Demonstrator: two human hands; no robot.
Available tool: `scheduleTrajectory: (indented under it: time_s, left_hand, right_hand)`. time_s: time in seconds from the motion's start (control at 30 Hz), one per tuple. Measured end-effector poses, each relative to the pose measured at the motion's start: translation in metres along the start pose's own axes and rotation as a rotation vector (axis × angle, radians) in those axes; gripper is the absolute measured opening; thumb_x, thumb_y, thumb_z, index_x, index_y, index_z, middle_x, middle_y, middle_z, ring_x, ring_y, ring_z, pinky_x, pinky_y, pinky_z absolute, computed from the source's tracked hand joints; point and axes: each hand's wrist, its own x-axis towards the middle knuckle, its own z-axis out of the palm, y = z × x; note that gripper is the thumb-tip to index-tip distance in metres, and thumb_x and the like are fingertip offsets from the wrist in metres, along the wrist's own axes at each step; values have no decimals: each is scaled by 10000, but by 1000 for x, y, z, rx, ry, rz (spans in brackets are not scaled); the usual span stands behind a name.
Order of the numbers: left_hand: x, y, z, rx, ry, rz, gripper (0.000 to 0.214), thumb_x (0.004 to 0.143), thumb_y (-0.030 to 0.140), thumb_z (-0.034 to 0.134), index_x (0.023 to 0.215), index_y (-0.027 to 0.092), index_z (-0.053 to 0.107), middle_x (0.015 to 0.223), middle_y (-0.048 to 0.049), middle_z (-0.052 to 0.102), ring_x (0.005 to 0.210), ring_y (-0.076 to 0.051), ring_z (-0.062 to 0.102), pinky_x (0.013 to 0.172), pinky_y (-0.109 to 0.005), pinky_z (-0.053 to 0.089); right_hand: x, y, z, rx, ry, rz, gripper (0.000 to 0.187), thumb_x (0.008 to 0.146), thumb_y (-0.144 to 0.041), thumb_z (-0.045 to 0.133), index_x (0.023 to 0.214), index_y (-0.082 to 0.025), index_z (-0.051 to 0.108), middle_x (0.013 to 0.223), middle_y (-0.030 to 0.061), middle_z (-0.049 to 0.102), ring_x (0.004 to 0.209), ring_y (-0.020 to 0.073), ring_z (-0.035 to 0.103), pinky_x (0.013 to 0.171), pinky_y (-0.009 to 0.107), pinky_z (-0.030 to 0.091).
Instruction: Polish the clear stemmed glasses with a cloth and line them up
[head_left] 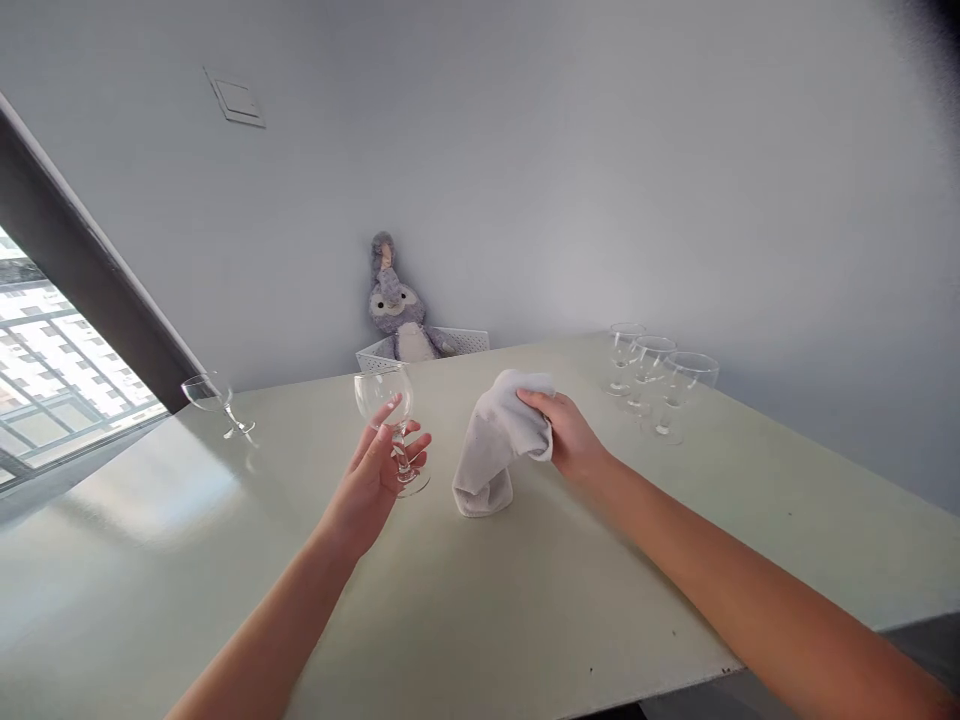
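A clear stemmed wine glass [385, 392] is in my left hand [373, 474], whose fingers curl around the lower bowl and stem. The glass stands nearly upright, its round foot showing below my fingers. To the right, my right hand [566, 430] pinches a white cloth [495, 430] by its upper right part. The cloth hangs in folds, and its lower end comes down at the tabletop. Cloth and glass are apart. Part of the right hand's fingers is hidden by the cloth.
Three stemmed glasses [688, 375] stand in a row at the right on the pale table [465, 610]. Another stemmed glass [214, 392] is at the far left, near the window [60, 350]. Behind the table, a grey plush rabbit [397, 300] sits in a white basket [469, 341].
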Motion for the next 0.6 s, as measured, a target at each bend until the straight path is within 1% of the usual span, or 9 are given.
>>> scheduleTrajectory:
  time_s: [0.07, 0.13, 0.2, 0.27, 0.33, 0.37, 0.43, 0.53, 0.6]
  left_hand:
    - [2, -3, 5, -27, -17, 25, 437, 848, 493, 527, 1273, 419, 459, 1217, 11, 489, 1165, -188, 500, 925, -304, 438]
    - [3, -6, 12, -47, -34, 52, 430, 856, 476, 527, 1276, 418, 458, 1326, 16, 443, 1250, -204, 432, 956, -314, 421]
    - [4, -10, 21, -46, -46, 51, 429, 856, 466, 533, 1276, 416, 462, 1377, 24, 417, 1268, -201, 410, 934, -289, 427]
    - [4, -13, 29, -20, -54, 30, 443, 849, 474, 541, 1281, 418, 459, 1391, 29, 419, 1236, -198, 437, 867, -257, 447]
    - [3, -16, 37, 4, -50, 10, 464, 842, 498, 537, 1291, 425, 449, 1382, 32, 437, 1182, -196, 477, 791, -237, 460]
    - [3, -17, 40, 10, -48, 3, 474, 842, 510, 529, 1300, 429, 438, 1375, 32, 447, 1158, -196, 492, 760, -233, 462]
    - [3, -19, 45, 14, -50, -10, 497, 849, 530, 501, 1326, 433, 404, 1348, 25, 473, 1114, -197, 515, 715, -233, 462]
    - [2, -22, 50, 19, -66, -34, 538, 858, 556, 459, 1369, 436, 340, 1309, 10, 507, 1028, -192, 550, 660, -239, 457]
    - [2, -24, 52, 15, -58, -40, 558, 856, 570, 448, 1382, 440, 316, 1300, 7, 514, 988, -186, 560, 635, -238, 451]
  right_hand:
    - [-4, 4, 5, 4, -17, -22, 231, 725, -403, 701, 765, -178, 672, 754, 2, 639, 731, 171, 564, 657, 271, 412]
    - [-9, 12, 11, -9, -84, -50, 252, 745, -424, 694, 820, -183, 684, 794, 16, 655, 770, 185, 575, 704, 288, 423]
    - [-16, 20, 18, -44, -217, -61, 269, 785, -441, 663, 854, -182, 687, 822, 26, 661, 802, 192, 580, 758, 306, 422]
    - [-23, 25, 24, -65, -351, -40, 319, 831, -483, 600, 836, -176, 683, 839, 36, 656, 830, 194, 575, 793, 312, 414]
    - [-27, 28, 27, -19, -409, -1, 418, 860, -557, 511, 825, -175, 678, 865, 46, 652, 868, 202, 568, 810, 314, 411]
    - [-28, 28, 27, 27, -404, 19, 465, 865, -593, 469, 835, -178, 677, 876, 49, 651, 884, 207, 566, 813, 316, 413]
    - [-27, 28, 26, 129, -356, 71, 509, 866, -629, 424, 878, -186, 674, 882, 49, 653, 895, 212, 566, 806, 318, 418]
    - [-23, 28, 23, 239, -274, 187, 486, 870, -609, 432, 891, -186, 670, 852, 42, 652, 858, 203, 569, 773, 310, 425]
    - [-21, 27, 21, 267, -249, 245, 422, 868, -554, 476, 860, -179, 671, 819, 34, 644, 818, 189, 563, 742, 294, 423]
